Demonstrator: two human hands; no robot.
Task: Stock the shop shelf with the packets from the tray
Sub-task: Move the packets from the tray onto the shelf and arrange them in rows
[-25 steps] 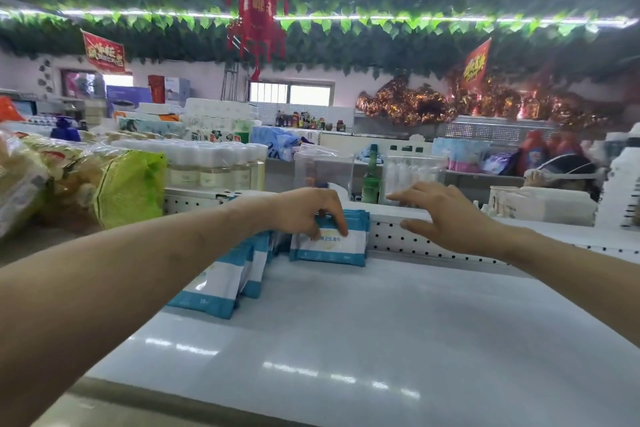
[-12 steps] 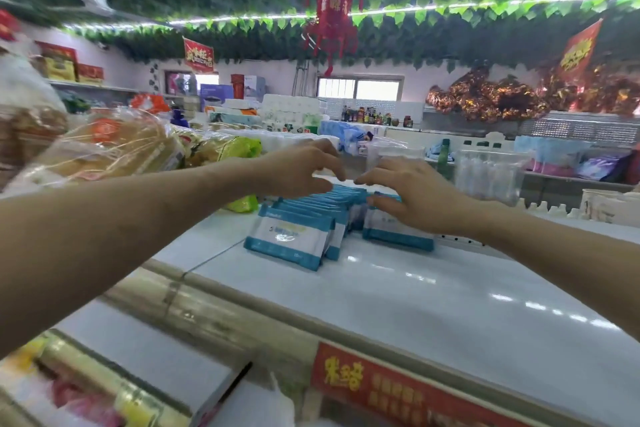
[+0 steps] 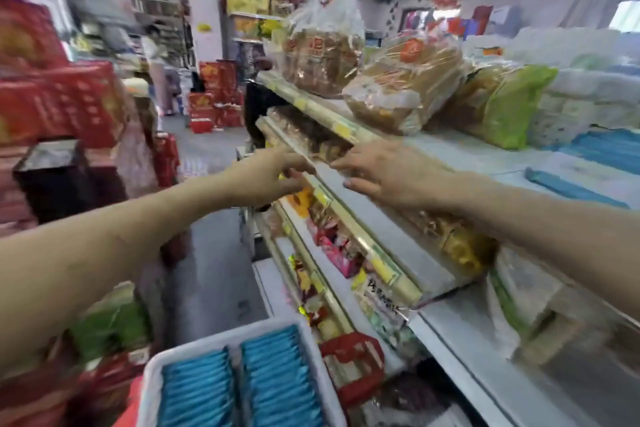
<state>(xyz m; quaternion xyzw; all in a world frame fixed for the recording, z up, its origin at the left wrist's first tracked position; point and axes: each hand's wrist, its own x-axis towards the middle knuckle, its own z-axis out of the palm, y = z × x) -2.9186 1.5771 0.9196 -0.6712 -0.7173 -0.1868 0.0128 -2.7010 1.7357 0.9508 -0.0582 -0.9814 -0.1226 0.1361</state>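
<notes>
A white tray (image 3: 149,388) sits at the bottom of the view with two rows of several blue-edged packets (image 3: 273,378) standing in it. More blue-and-white packets (image 3: 568,184) lie on the white top shelf (image 3: 485,156) at the right. My left hand (image 3: 266,177) and my right hand (image 3: 384,177) hang in the air in front of the shelving, well above the tray, both empty with relaxed fingers. The frame is blurred by motion.
Clear bags of bread (image 3: 398,87) and a green bag (image 3: 512,104) stand on the top shelf. Lower shelves (image 3: 367,253) hold colourful snack packets. Red gift boxes (image 3: 59,104) are stacked at the left, across a grey aisle floor (image 3: 207,270).
My view has swung left and down, away from the top shelf, bringing the tray into sight. Both hands have left the packets on the shelf and now hold nothing.
</notes>
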